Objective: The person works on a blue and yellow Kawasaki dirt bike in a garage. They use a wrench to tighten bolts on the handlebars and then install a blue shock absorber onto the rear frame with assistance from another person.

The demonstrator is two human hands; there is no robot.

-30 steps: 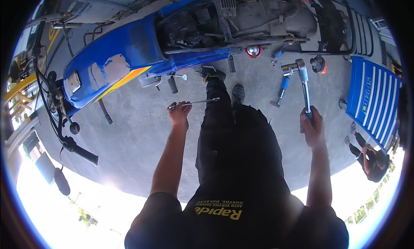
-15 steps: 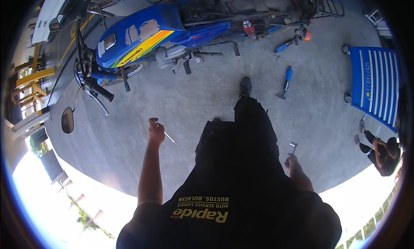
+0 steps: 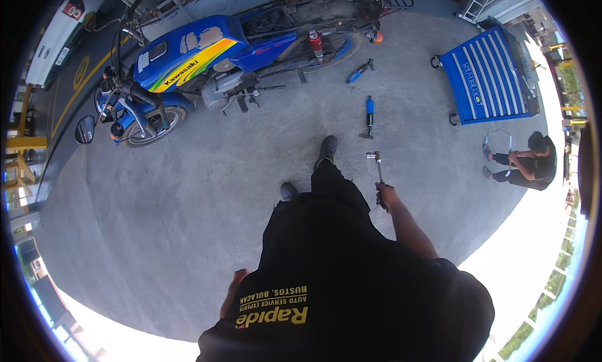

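Ratchet wrench (image 3: pixel 379 168) was held in the right hand (image 3: pixel 387 196), over the concrete floor (image 3: pixel 175 205).
Right fingers were closed round its handle, head end away from the body; the left hand (image 3: pixel 239 276) was mostly hidden beside the shirt (image 3: pixel 357 299), its fingers' state impossible to tell.

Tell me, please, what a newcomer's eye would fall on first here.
Probably the blue, yellow-striped motorcycle at the upper left, then the blue wheeled tool cabinet at the upper right, with a seated person below it. Nearer the centre, the right hand has its fingers around a socket wrench.
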